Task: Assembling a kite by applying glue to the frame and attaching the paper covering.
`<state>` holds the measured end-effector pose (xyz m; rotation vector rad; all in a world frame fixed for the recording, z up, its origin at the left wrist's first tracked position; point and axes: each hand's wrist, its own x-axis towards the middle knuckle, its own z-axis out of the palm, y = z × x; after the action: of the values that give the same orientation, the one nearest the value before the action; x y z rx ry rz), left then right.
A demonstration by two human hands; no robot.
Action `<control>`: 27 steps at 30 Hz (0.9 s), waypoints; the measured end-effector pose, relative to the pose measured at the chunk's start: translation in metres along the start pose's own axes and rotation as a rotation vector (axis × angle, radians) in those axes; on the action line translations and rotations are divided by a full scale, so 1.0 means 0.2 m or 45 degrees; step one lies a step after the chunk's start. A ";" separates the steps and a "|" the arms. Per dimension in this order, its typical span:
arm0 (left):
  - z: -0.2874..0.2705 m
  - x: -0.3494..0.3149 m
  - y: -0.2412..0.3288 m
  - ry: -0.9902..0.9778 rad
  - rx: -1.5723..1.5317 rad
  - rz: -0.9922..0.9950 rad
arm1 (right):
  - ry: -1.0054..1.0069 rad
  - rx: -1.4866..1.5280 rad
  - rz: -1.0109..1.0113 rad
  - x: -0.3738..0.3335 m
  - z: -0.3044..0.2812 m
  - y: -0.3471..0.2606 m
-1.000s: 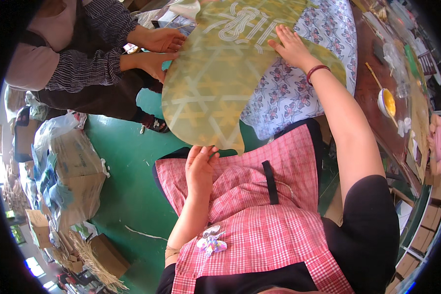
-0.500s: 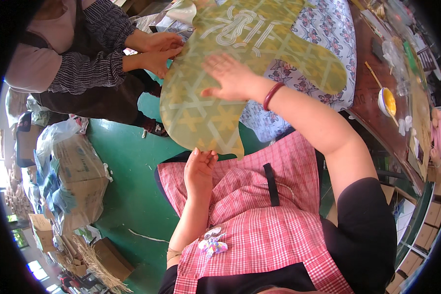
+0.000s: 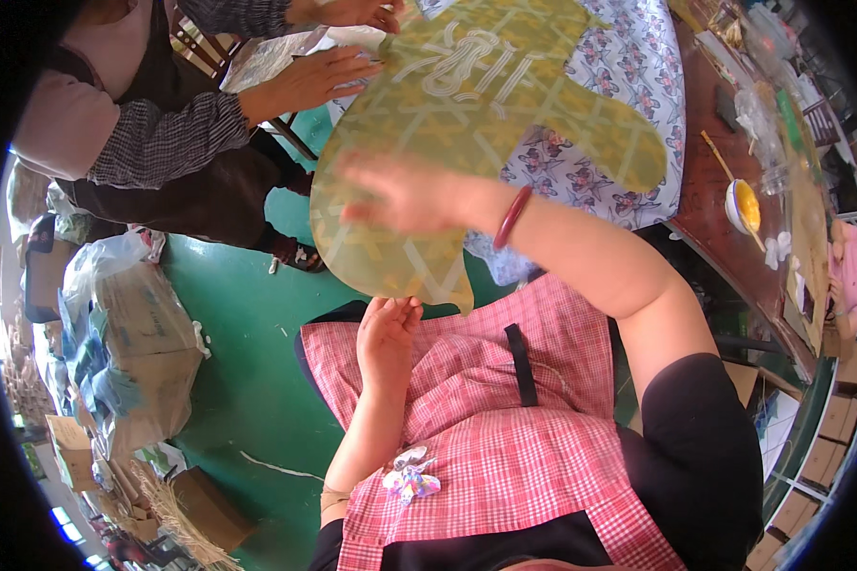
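Note:
A large olive-green sheet (image 3: 462,133) with yellow and pale strip patterns and a white looped line design lies over the table edge, its curved near part reaching toward me. With closed fingers, my left hand (image 3: 388,333) grips its near rim. My right hand (image 3: 405,193), a red bangle on the wrist, passes over the sheet's left part with fingers stretched out and blurred by motion; whether it touches the surface I cannot tell. Beneath the sheet shows a pale blue cloth (image 3: 628,57) printed with small figures.
Across from me at the left, a co-worker's hands (image 3: 319,81) hover at the sheet's far left edge. A bowl of yellow paste (image 3: 745,206) with a stick stands on the brown table (image 3: 700,195) at right. A plastic-wrapped carton (image 3: 148,352) sits on the green floor at left.
My right hand has swept left and slightly nearer over the sheet. The co-worker's hands have lifted and spread apart at the edge. My left hand keeps its grip.

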<state>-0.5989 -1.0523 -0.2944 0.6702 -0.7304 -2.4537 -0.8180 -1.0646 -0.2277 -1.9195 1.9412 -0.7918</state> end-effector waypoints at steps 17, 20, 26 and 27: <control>0.04 -0.02 0.03 0.006 0.046 0.002 | 0.351 -0.785 0.476 -0.52 -0.21 0.63; 0.03 -0.01 0.02 0.023 0.044 0.006 | 0.267 -0.741 0.200 -0.49 -0.09 0.41; 0.04 -0.04 0.02 -0.050 0.041 0.017 | 0.040 -0.565 -0.069 -0.54 0.05 0.00; 0.02 -0.03 0.02 -0.072 0.020 0.026 | -0.018 -0.515 -0.130 -0.56 0.06 -0.05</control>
<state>-0.5954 -1.0493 -0.2865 0.5987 -0.7749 -2.4592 -0.7959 -0.9570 -0.2510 -2.2558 2.1364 -0.4292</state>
